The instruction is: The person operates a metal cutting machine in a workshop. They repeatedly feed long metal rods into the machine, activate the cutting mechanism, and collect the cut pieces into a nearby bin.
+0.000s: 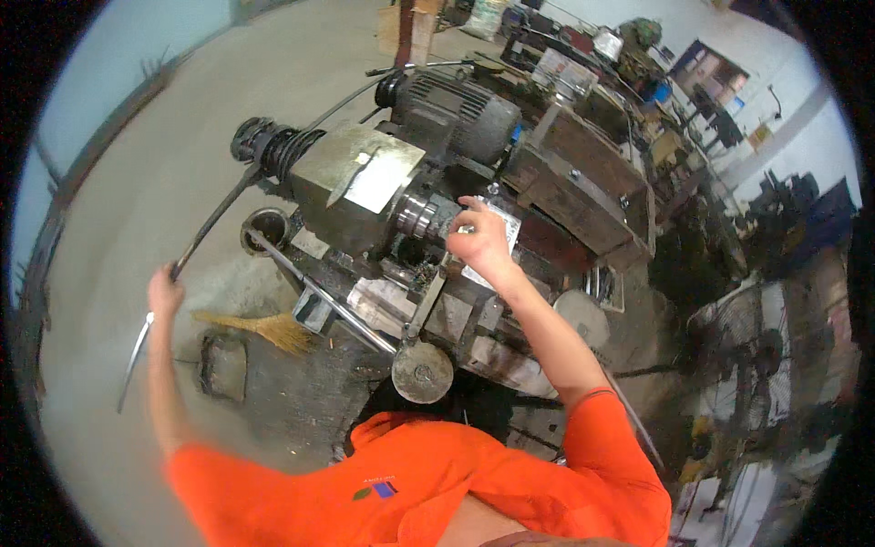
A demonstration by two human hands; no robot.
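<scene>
Dark bar [217, 219] slants from the ribbed round end [264, 146] of a boxy metal housing [319, 178] down to the left hand [165, 294], which I watch remotely through the head camera. The fist is wrapped around the bar, well out to the left of the housing; I judge that a hold this far along gives leverage and steadies the free length.

Right hand [480, 242] is raised just right of the housing, near the bright spindle collar [416, 219], its thumb and fingers curled close to one another. Whether anything is pinched between them, I cannot tell from my post. The arms span the housing from side to side, probably so that both ends of the machine are within reach at once.

White sheet [375, 187] lies on top of the housing, likely because that face makes a handy shelf. A finned motor [460, 114] sits behind the housing, a round metal disc [422, 372] in front of it, and a straw broom [283, 333] lies on the floor to its front left.

The bar itself looks long, slender and dull, almost straight; the wide lens may account for any bend. Below the fist a narrow bright strip [135, 365] juts downward, and I cannot tell whether it belongs to the bar.
</scene>
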